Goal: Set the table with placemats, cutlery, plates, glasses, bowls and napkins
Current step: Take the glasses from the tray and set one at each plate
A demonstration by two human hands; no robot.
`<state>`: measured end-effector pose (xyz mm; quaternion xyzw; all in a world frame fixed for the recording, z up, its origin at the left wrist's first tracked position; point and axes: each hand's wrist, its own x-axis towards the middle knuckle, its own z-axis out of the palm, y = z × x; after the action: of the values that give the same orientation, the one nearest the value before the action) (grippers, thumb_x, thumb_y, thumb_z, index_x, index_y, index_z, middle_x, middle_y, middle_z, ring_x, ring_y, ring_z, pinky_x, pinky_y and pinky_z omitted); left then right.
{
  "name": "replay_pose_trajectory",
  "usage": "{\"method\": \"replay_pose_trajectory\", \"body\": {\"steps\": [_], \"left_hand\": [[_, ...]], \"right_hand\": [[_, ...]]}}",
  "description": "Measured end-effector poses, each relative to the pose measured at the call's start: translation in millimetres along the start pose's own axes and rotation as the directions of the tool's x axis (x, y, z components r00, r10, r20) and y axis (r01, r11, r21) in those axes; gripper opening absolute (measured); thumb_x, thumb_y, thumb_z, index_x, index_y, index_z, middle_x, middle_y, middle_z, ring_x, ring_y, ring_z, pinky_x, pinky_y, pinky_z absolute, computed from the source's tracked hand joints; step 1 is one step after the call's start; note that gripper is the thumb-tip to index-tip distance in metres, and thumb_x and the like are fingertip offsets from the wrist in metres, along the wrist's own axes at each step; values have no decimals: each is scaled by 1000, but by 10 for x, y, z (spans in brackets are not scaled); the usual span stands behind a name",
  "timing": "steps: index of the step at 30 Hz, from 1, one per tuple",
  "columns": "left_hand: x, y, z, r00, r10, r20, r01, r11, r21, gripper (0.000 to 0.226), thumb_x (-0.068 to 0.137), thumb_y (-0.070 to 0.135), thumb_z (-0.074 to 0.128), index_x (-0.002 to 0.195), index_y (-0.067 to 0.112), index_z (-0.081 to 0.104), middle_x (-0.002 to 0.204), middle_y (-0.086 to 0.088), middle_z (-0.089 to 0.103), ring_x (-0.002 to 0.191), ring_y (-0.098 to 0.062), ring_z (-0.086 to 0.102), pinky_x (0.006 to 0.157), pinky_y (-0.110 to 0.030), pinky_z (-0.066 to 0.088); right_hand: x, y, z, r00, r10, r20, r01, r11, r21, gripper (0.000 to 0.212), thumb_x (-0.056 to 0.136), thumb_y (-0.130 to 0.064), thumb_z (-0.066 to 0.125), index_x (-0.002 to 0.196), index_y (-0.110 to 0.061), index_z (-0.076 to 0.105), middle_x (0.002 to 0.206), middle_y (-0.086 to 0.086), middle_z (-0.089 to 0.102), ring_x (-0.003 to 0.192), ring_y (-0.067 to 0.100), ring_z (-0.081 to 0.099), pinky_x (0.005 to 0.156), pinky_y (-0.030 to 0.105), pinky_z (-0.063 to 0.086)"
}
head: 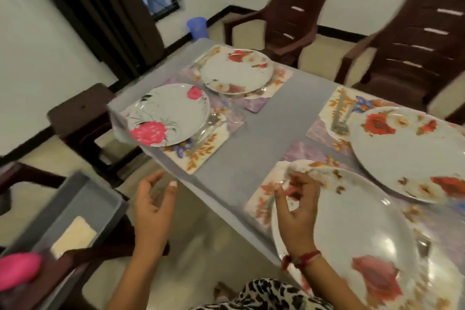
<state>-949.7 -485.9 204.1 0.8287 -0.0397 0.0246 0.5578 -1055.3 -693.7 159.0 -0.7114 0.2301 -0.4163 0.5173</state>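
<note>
Four round white floral plates are in position on the grey-covered rectangular table (264, 138), each resting on a floral-printed rectangular placemat.

- Nearest plate (352, 234), red rose print: at the near table edge, on its placemat (261, 199).
- Second rose-print plate (407, 158): just beyond it to the right. Metal cutlery (339, 118) lies on that placemat beside the plate; the individual pieces are too blurred to identify.
- Pink-flower plate (171, 114): at the left corner of the table.
- Far rose-print plate (236, 72): just beyond the pink-flower plate.

The right hand (297, 211) hovers over the rim of the nearest plate, fingers loosely curled and spread, gripping nothing. A red thread band (302, 258) circles its wrist. The left hand (151, 206) is held off the table edge above the floor, palm inward, fingers relaxed, gripping nothing.

At lower left, a grey rectangular tray (75, 209) contains a cream folded napkin (74, 235). A pink rounded object (17, 272) sits just beside the tray. Two brown plastic slatted chairs (284, 15) (415, 40) stand at the far side. A blue plastic bucket (197, 27) stands on the floor near the wall.
</note>
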Motion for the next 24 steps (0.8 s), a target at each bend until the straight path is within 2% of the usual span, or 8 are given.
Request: {"method": "replay_pose_trajectory", "body": {"steps": [3, 5, 9, 12, 14, 17, 21, 24], "left_hand": [[292, -250, -565, 992, -10, -125, 15, 999, 42, 25, 91, 31, 59, 116, 29, 54, 125, 2, 56, 118, -20, 53, 99, -44, 46], [427, -391, -898, 980, -23, -199, 35, 998, 58, 23, 92, 25, 58, 115, 25, 55, 123, 0, 57, 117, -22, 53, 96, -39, 46], [546, -733, -1543, 946, -63, -319, 81, 996, 43, 20, 90, 35, 59, 109, 32, 57, 116, 12, 60, 109, -14, 58, 88, -41, 52], [542, -956, -1911, 897, -145, -417, 151, 988, -18, 19, 92, 27, 60, 111, 27, 57, 117, 2, 59, 108, -16, 59, 79, -25, 52], [549, -1061, -2077, 857, -186, -480, 189, 981, -43, 20, 92, 19, 59, 111, 23, 57, 117, -1, 60, 109, -16, 58, 78, -16, 49], [608, -1223, -2383, 791, -219, -571, 238, 970, -44, 22, 92, 17, 59, 113, 18, 58, 117, -4, 60, 109, -18, 57, 84, -22, 48], [699, -1362, -2778, 704, -191, -684, 285, 958, 26, 19, 92, 15, 59, 110, 20, 57, 111, -2, 59, 103, -14, 56, 88, -36, 48], [827, -1408, -3026, 641, -217, -737, 323, 946, 2, 19, 92, 13, 58, 110, 20, 57, 110, -2, 60, 102, -10, 56, 92, -36, 47]], "right_hand": [[-92, -56, 763, 994, 26, 105, -30, 999, 40, 28, 84, -29, 57, 111, -27, 49, 111, -13, 49, 98, 7, 51, 75, 19, 45], [-138, -118, 1176, 987, 16, 162, -27, 997, 69, 30, 84, -23, 60, 112, -22, 50, 111, -19, 46, 98, 5, 51, 74, 17, 45], [-259, -312, 1902, 956, 18, 292, -63, 988, 145, 31, 87, -23, 59, 116, -26, 48, 111, -21, 46, 99, 4, 51, 77, 15, 45], [-342, -465, 2348, 917, -10, 398, -79, 975, 206, 29, 88, -35, 56, 115, -30, 47, 113, -11, 50, 102, 11, 52, 82, 21, 46], [-376, -527, 2610, 884, -6, 468, -115, 966, 230, 29, 86, -37, 56, 114, -34, 48, 114, -10, 51, 103, 9, 51, 82, 17, 44], [-416, -541, 3045, 827, -40, 561, -126, 959, 254, 28, 87, -28, 58, 111, -37, 48, 111, -9, 52, 101, 5, 51, 80, 12, 41], [-488, -528, 3664, 741, -73, 667, -147, 952, 268, 25, 86, -38, 56, 108, -46, 48, 108, -4, 52, 99, 5, 52, 78, 11, 42], [-562, -569, 4120, 679, -81, 730, -179, 945, 272, 30, 87, -32, 57, 108, -51, 47, 108, -9, 51, 99, 5, 52, 78, 11, 44]]}}
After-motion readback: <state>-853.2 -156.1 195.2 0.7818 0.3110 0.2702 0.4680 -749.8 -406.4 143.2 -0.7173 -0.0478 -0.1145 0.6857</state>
